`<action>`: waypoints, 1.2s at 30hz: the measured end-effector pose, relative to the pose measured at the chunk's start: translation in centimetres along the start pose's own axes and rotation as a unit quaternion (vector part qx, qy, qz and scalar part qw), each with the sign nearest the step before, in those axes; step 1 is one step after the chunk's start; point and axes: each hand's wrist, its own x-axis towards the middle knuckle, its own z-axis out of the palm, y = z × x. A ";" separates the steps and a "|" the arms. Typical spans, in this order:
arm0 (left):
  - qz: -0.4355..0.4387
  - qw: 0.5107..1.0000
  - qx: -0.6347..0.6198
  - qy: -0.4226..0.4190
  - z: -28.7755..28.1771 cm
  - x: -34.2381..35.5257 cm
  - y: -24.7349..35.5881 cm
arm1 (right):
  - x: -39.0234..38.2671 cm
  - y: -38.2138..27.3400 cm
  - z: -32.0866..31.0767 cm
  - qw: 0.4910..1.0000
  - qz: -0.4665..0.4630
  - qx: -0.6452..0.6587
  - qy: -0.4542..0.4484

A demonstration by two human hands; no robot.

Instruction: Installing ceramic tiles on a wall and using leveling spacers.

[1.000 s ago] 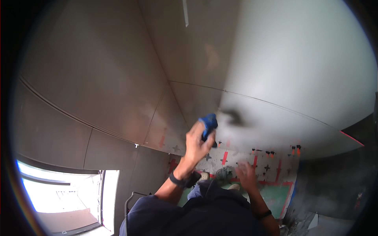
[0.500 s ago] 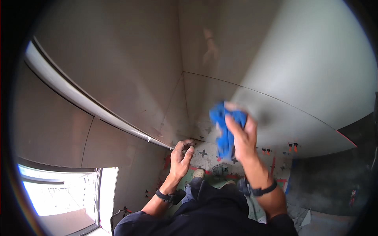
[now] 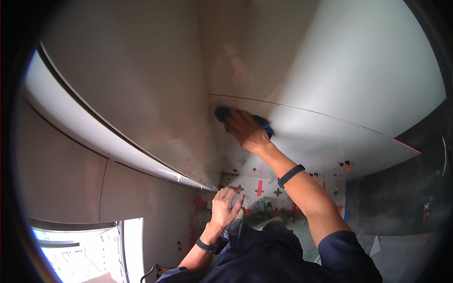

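Observation:
My right hand [image 3: 247, 132] presses a crumpled blue cloth [image 3: 222, 113] flat against the large glossy wall panel [image 3: 321, 122] ahead, just below its horizontal joint and close to the inner corner. Part of the cloth sticks out on both sides of the fingers; the palm hides the rest. Lower down, my left hand [image 3: 225, 207] holds nothing, its thumb apart from the loosely bent fingers. It is beside the near end of the pale ledge [image 3: 141, 158] that runs along the left wall.
A bright window [image 3: 80, 250] lies at lower left. Below, the floor [image 3: 271, 184] carries dark cross-shaped spacers and red tape strips. Orange-and-black clips [image 3: 347, 166] line the wall panel's lower edge. A dark panel [image 3: 391, 203] is at right. My shoe [image 3: 241, 214] shows underneath.
My right hand has moved up and left, bringing the blue cloth from mid-air onto the wall panel. My left hand has lowered slightly and shifted right, its fingers opening a little.

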 end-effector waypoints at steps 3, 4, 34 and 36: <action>-0.001 1.000 0.012 -0.022 0.2 -0.8 -1.3 | -0.4 1.5 -1.1 0.999 -0.010 -0.044 0.023; 0.025 1.000 0.009 -0.004 0.5 -0.9 -1.9 | 0.7 1.8 -2.5 0.998 -0.001 -0.052 0.019; 0.092 0.967 0.081 -0.224 5.8 1.5 2.6 | -12.5 6.1 -6.6 0.941 0.228 -0.166 0.188; 0.117 0.963 0.090 -0.226 7.4 2.1 3.0 | -15.4 8.0 -8.8 0.923 0.253 -0.206 0.206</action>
